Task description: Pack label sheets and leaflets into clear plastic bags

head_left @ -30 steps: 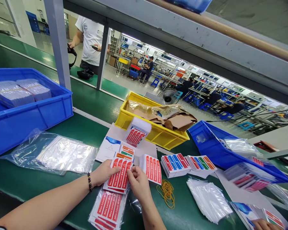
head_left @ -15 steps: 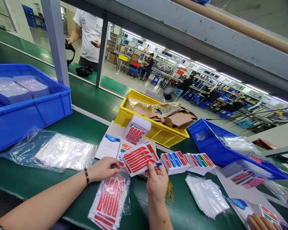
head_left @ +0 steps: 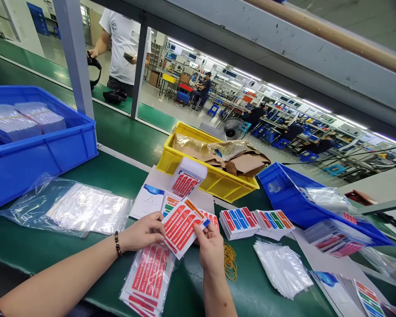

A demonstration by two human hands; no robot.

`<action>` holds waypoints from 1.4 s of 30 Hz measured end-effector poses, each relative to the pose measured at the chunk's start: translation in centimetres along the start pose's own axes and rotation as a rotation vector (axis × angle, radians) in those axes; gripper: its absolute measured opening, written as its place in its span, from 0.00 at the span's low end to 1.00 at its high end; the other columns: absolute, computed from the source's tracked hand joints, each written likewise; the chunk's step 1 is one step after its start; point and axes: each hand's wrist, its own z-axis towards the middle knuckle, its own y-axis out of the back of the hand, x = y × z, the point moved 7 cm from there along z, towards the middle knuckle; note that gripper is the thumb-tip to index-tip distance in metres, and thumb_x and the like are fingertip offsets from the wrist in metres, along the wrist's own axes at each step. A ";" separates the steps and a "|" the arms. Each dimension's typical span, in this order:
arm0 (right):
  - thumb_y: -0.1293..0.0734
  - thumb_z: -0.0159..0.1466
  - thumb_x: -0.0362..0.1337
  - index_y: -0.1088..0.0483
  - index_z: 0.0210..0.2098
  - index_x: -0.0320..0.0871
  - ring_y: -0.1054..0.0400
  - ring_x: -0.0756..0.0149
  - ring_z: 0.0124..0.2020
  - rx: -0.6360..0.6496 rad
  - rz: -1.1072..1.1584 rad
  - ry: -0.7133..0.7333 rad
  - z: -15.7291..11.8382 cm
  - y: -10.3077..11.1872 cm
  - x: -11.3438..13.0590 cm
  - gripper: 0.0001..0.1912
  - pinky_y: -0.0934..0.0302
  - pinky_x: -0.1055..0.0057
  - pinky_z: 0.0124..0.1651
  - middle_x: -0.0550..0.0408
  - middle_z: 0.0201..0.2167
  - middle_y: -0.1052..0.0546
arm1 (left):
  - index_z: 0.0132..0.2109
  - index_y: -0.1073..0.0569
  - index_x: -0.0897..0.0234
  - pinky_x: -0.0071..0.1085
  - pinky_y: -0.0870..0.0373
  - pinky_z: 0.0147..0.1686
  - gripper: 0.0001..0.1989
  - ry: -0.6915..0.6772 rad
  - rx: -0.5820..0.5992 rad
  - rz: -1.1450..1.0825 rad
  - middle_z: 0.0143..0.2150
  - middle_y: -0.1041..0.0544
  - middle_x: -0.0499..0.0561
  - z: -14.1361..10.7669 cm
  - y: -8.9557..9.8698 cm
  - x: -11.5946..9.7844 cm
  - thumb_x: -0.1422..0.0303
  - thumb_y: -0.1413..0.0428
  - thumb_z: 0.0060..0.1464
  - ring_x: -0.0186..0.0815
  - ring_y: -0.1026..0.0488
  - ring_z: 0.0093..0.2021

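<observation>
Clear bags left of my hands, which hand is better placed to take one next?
Probably your left hand: it is closer to the clear bags, while your right hand is farther away and grips the label sheets by their right side.

The sticker sheets (head_left: 181, 226) lie between the left hand (head_left: 145, 233) and the right hand (head_left: 209, 244). On the near side of this grip lie bagged sheets (head_left: 148, 273). To its left is a bag pile (head_left: 89, 209), with a bin (head_left: 42, 160) holding bundles (head_left: 13, 125) farther left and behind. Behind the grip stands a stack (head_left: 186, 178), a booklet (head_left: 148, 202) to that stack's left, a crate (head_left: 214, 187) of packets (head_left: 240, 163) beyond. Right of the grip lie rubber bands (head_left: 230, 263), then more bags (head_left: 282, 268), two card piles (head_left: 239, 222) behind them
</observation>
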 end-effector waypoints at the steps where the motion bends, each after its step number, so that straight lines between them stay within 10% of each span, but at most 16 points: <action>1: 0.31 0.52 0.42 0.43 0.47 0.33 0.34 0.62 0.42 0.050 -0.026 -0.015 -0.1 -0.5 -0.1 0.29 0.39 0.61 0.49 0.41 0.45 0.32 | 0.31 0.27 0.70 0.23 0.40 0.41 0.04 0.007 0.009 0.002 0.36 0.38 0.51 0.0 -0.1 0.1 0.72 0.45 0.48 0.28 0.38 0.38; 7: 0.33 0.55 0.44 0.61 0.57 0.42 0.33 0.64 0.35 0.232 -0.103 -0.043 -1.0 -2.6 -0.7 0.40 0.38 0.63 0.39 0.47 0.37 0.29 | 0.31 0.28 0.70 0.27 0.40 0.43 0.06 0.066 -0.036 -0.021 0.35 0.38 0.52 0.0 -0.4 1.1 0.70 0.47 0.49 0.31 0.37 0.38; 11: 0.38 0.59 0.44 0.32 0.38 0.37 0.36 0.67 0.38 0.414 -0.525 0.109 -1.6 -3.8 -0.1 0.16 0.42 0.71 0.41 0.47 0.38 0.31 | 0.31 0.28 0.71 0.28 0.41 0.45 0.08 0.022 -0.151 -0.107 0.36 0.37 0.53 0.0 0.0 0.9 0.69 0.47 0.50 0.32 0.37 0.41; 16: 0.37 0.59 0.42 0.28 0.34 0.39 0.39 0.67 0.46 0.685 -0.604 0.101 -2.8 -5.7 -0.1 0.13 0.45 0.71 0.48 0.49 0.42 0.34 | 0.31 0.29 0.72 0.28 0.39 0.44 0.10 -0.007 -0.189 -0.185 0.36 0.36 0.53 -0.2 -0.1 0.7 0.66 0.48 0.51 0.30 0.36 0.39; 21: 0.37 0.58 0.38 0.30 0.34 0.36 0.36 0.67 0.39 0.570 -0.569 0.042 -2.2 -4.9 -1.0 0.11 0.43 0.70 0.43 0.49 0.35 0.31 | 0.44 0.32 0.74 0.28 0.37 0.40 0.20 0.237 -0.120 -0.319 0.40 0.32 0.55 -0.1 -0.5 2.1 0.66 0.44 0.45 0.32 0.34 0.39; 24: 0.37 0.57 0.37 0.34 0.43 0.36 0.37 0.68 0.38 0.518 -0.523 -0.004 -1.9 -4.4 -1.7 0.16 0.43 0.71 0.42 0.50 0.37 0.31 | 0.35 0.32 0.78 0.25 0.38 0.32 0.17 0.412 -0.097 -0.347 0.31 0.30 0.54 -0.3 -0.5 3.0 0.65 0.44 0.42 0.30 0.35 0.31; 42: 0.40 0.57 0.41 0.37 0.26 0.34 0.43 0.72 0.28 0.431 -0.691 0.063 -1.7 -5.7 -2.0 0.13 0.48 0.74 0.33 0.53 0.25 0.35 | 0.30 0.31 0.76 0.23 0.39 0.32 0.10 0.260 -0.086 -0.198 0.30 0.29 0.52 0.0 -1.0 2.7 0.69 0.48 0.47 0.28 0.35 0.30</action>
